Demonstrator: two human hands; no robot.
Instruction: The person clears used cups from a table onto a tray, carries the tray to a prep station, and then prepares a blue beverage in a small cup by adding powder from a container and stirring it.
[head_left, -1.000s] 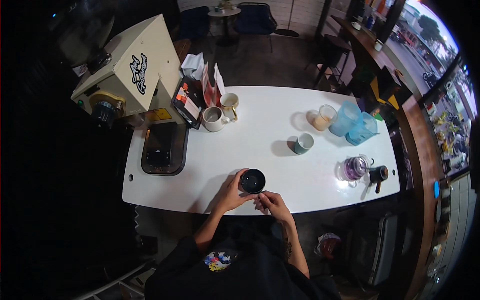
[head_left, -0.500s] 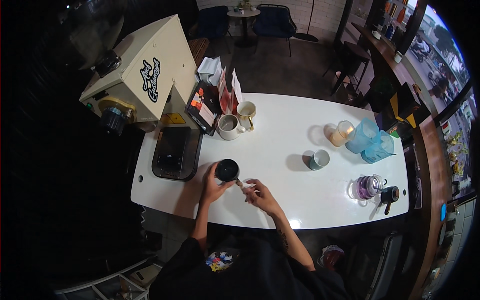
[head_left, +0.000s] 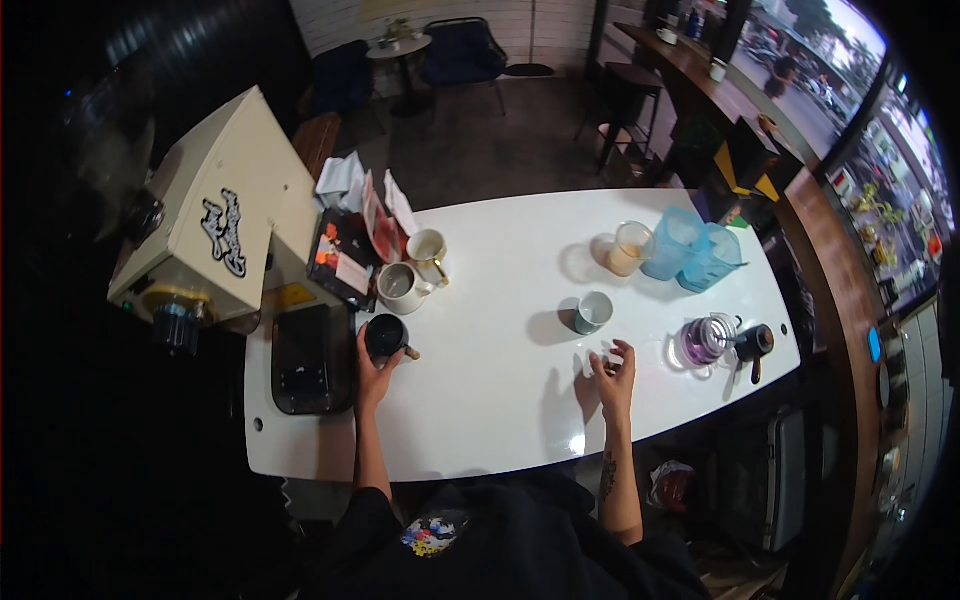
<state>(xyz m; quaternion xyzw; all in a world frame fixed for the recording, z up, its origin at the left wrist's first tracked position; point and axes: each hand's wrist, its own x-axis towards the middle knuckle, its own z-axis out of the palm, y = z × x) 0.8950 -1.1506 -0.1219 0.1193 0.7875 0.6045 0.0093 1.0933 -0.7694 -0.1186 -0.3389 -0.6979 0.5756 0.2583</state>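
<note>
2 arms (head_left: pixel 371 445) outstretched, left hand (head_left: pixel 373 378) clasping black cup (head_left: pixel 386 336), right hand (head_left: pixel 617 380) hovering, loosely spread

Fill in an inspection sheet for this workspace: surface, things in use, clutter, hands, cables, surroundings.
Surface: white table, shiny, with a bright reflection near its front edge.
Things in use: black cup with a wooden handle, beside the beige machine.
Clutter: two mugs near the machine; pale cup, glass, two blue jugs and purple jar toward the right.
Hands: left hand grips the black cup; right hand is empty, fingers loosely curled, near the pale cup.
Cables: nothing seen.
Surroundings: blue chairs beyond, stool by the window counter.
</note>
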